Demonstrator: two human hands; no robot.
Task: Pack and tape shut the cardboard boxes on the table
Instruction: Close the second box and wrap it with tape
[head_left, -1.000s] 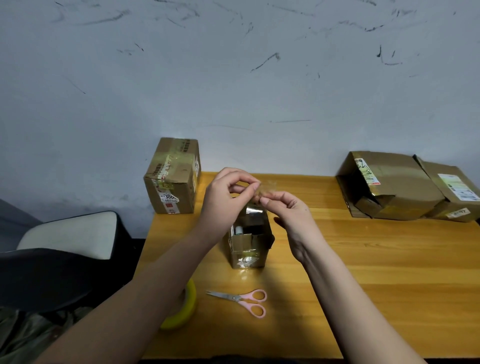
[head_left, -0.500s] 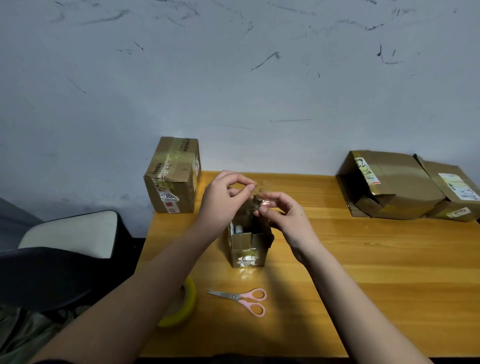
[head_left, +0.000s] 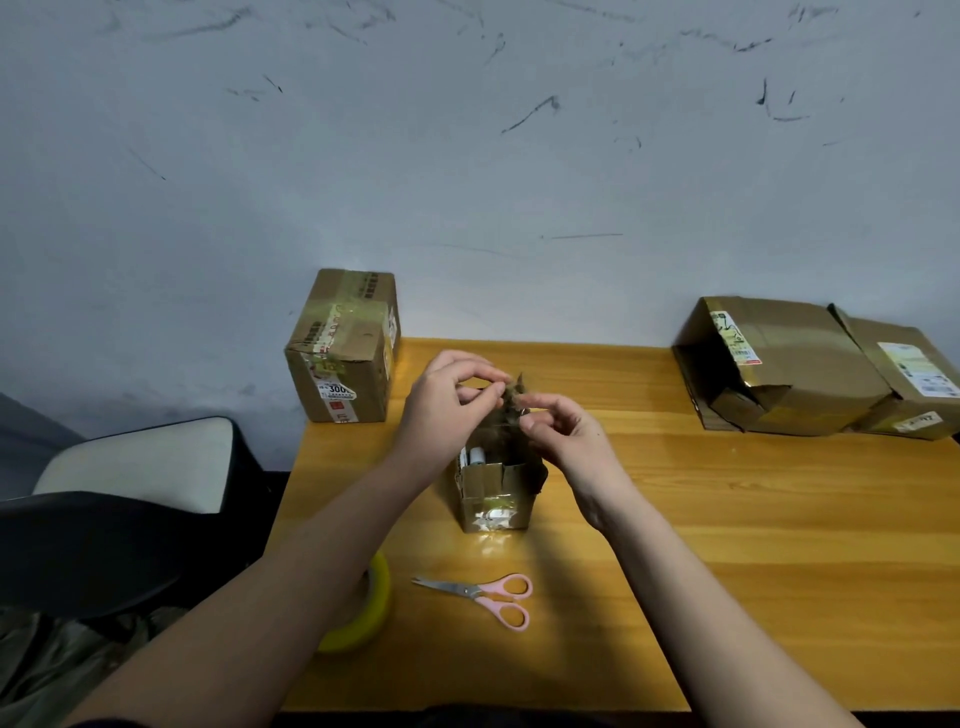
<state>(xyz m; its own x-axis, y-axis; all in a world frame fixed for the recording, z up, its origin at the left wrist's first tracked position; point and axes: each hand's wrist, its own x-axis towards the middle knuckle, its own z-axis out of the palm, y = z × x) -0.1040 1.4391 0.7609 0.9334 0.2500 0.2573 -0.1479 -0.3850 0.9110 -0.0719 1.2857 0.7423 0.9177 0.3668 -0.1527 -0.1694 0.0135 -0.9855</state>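
Observation:
A small open cardboard box (head_left: 493, 493) stands in the middle of the wooden table (head_left: 727, 545), with white items showing inside at its left. Just above it, my left hand (head_left: 447, 410) and my right hand (head_left: 566, 436) pinch a crumpled piece of tape or torn flap (head_left: 514, 397) between thumbs and fingertips. What exactly the piece is cannot be told. A yellow tape roll (head_left: 363, 613) lies at the table's near left, partly under my left forearm. Pink-handled scissors (head_left: 488, 597) lie shut in front of the small box.
A taped brown box (head_left: 343, 348) stands at the table's far left corner. Two larger battered boxes (head_left: 779, 364) (head_left: 909, 379) lie at the far right against the grey wall. A black and white chair (head_left: 130, 493) is left of the table.
My hands have stayed above the small box, and the fingertips have worked closer together on the crumpled piece. The box, scissors and tape roll have not moved.

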